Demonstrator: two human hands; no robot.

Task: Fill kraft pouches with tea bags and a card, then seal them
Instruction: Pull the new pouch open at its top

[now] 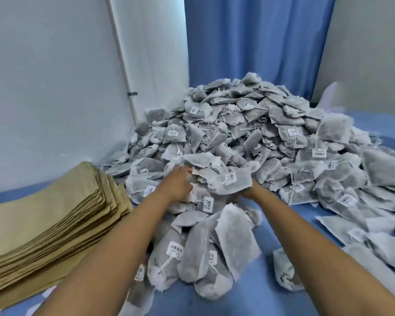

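Hundreds of tea bags (255, 137) make up one grey mound on the blue cloth (283, 224), and everything else sits relative to that mound. It slopes from the blue curtain (249, 37) behind it down to the person, with a loose spill of bags just below its near foot. To the mound's left, touching its edge, lies the stack of kraft pouches (50, 213), flat, tan and neatly piled; none looks opened yet. No card shows.

At the mound's near face the left hand (177, 179) reaches in, fingers curled among the bags; whether it actually pinches one I cannot tell. The right hand (249, 190) is mostly hidden under a labelled tea bag (230, 181) that it seems to lift from below, though its grasp is not visible.

Each bag looks like soft, fuzzy white mesh around dark filling, with a string and a small barcode tag. I judge them light, limp and easily snagged by neighbours' strings, so taking one by its plump middle should serve better than by the tag.
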